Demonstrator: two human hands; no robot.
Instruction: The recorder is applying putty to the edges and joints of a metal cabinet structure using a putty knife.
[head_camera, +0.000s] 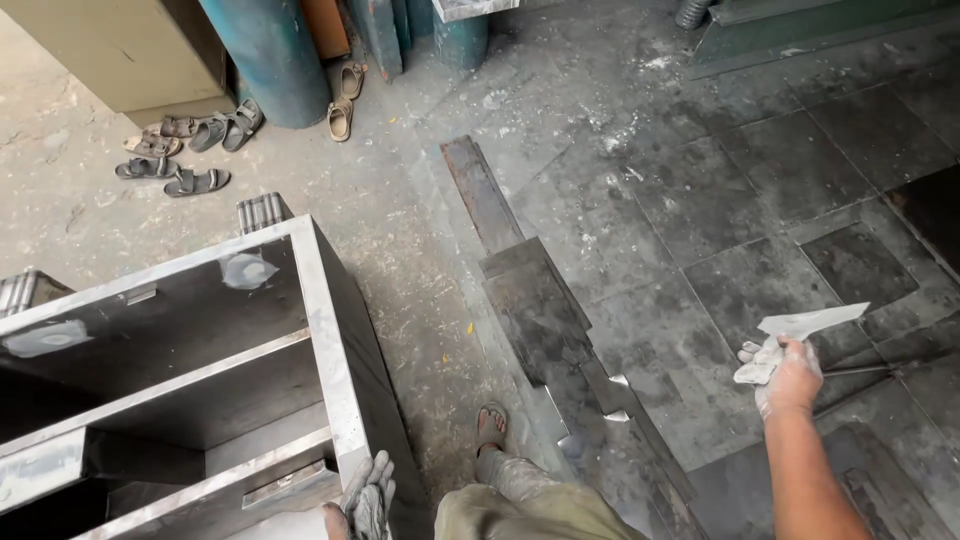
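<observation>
Your right hand (790, 375), at the right of the frame, has its fingers clamped on a pale flat scraper (812, 321) whose blade points right. Your left hand (368, 497), bottom centre, rests fingers together on the metal cabinet (322, 330) corner, well apart.

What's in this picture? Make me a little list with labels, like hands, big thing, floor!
left hand: gloved, resting on the corner of the metal cabinet
right hand: gripping a flat putty knife, blade smeared white
big thing: shiny steel cabinet lying on the ground, shelves showing
floor: dark metal strips lying on dusty tiles
far corner: sandals beside a blue cylinder
</observation>
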